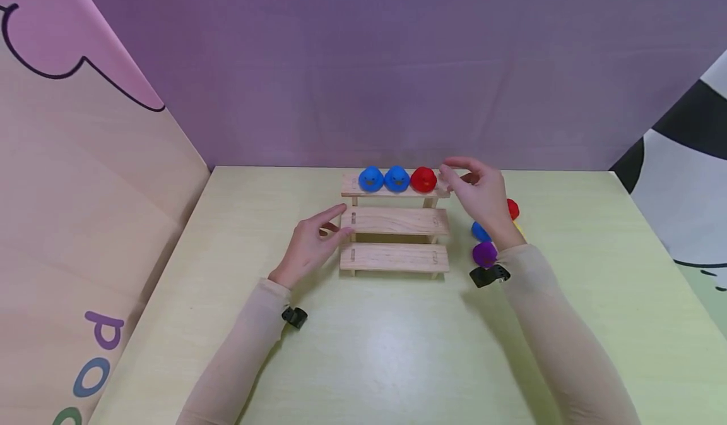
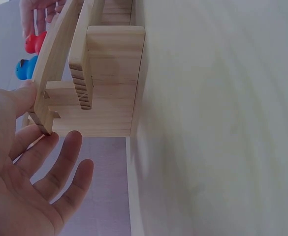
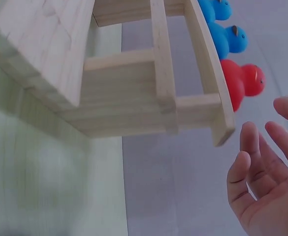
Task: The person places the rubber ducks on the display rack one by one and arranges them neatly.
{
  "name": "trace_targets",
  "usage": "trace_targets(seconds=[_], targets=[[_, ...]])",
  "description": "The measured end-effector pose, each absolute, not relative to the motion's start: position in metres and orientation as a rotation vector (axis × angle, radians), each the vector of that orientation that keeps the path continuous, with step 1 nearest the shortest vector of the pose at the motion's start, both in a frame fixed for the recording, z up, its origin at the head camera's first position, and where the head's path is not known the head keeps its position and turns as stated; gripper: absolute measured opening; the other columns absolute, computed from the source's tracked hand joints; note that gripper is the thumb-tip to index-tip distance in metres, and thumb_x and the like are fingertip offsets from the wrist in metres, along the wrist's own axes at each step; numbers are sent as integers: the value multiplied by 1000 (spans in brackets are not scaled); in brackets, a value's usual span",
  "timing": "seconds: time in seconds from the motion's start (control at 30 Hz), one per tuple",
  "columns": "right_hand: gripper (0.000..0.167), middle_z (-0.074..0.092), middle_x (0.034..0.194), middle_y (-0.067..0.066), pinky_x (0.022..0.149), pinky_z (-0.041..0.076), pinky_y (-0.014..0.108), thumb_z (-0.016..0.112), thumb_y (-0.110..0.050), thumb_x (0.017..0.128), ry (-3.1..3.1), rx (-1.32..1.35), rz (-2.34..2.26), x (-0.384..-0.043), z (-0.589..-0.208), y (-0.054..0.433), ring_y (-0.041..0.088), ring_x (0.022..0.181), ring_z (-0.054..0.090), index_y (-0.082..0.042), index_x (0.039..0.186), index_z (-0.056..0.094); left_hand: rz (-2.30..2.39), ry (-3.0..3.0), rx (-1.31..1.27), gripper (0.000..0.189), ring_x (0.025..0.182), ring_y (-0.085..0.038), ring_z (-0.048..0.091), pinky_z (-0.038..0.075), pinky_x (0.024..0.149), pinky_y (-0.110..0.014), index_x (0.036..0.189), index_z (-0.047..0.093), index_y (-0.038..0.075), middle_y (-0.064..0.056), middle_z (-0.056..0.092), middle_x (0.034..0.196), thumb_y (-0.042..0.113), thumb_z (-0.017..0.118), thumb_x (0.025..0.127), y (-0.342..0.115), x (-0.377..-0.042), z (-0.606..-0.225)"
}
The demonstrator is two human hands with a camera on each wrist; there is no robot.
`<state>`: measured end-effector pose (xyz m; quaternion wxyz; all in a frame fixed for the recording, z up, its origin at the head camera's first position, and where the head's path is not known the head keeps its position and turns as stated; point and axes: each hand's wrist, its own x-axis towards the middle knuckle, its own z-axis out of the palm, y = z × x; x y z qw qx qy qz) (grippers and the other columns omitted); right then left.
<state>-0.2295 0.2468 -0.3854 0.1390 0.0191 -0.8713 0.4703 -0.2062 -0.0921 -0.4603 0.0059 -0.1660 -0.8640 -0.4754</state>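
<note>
The left hand pinches the left edge of the wooden stand; 2 blue ducks and 1 red duck line its top step. The right hand hangs spread off that step's right edge.

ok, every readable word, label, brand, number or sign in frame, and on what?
"d" or "p": sideways purple letter, left printed backdrop; depends on reading direction.
"o": blue letter, same backdrop.
Green shape, same backdrop: cut off by the frame, not certain.
None readable on wooden stand, toy birds or black wrist devices.
</note>
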Motion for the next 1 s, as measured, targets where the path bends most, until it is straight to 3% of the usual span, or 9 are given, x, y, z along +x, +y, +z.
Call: trace_targets(seconds=[0.1,0.27,0.53,0.8,1.0], targets=[[48,72,128,8,59,51,21,67,-52,103,-2509,29,1356,-228,-384,253,2,78,65,-17,135,73,-1488,-2702,-521,59,105,-26,74,64,89,-43,155,58,19,-5,65,151,39,75,102,-92,-206,-460],[47,74,116,6,50,52,26,68,-53,102,-2521,7,1361,-224,-386,264,5,69,63,-18,133,73,-1479,-2701,-523,58,105,-26,74,64,90,-43,155,59,21,-5,65,151,39,75,101,-91,-206,-457],[45,71,133,12,65,54,16,68,-45,104,-2546,6,1339,-216,-394,282,-3,78,65,-12,134,72,-1473,-2702,-527,58,105,-27,75,64,91,-43,155,58,23,-6,66,149,38,75,102,-91,-206,-458],[54,71,136,10,74,49,16,66,-55,102,-2639,-77,1309,-209,-401,296,7,85,65,-15,138,70,-1474,-2699,-528,56,104,-28,75,63,92,-45,155,59,22,-7,69,146,38,74,103,-91,-206,-458],[55,70,139,10,79,47,17,65,-55,103,-2686,-92,1287,-204,-409,307,6,90,62,-15,140,69,-1481,-2700,-523,57,104,-28,75,63,92,-46,155,59,21,-7,69,146,38,74,103,-91,-205,-458]])
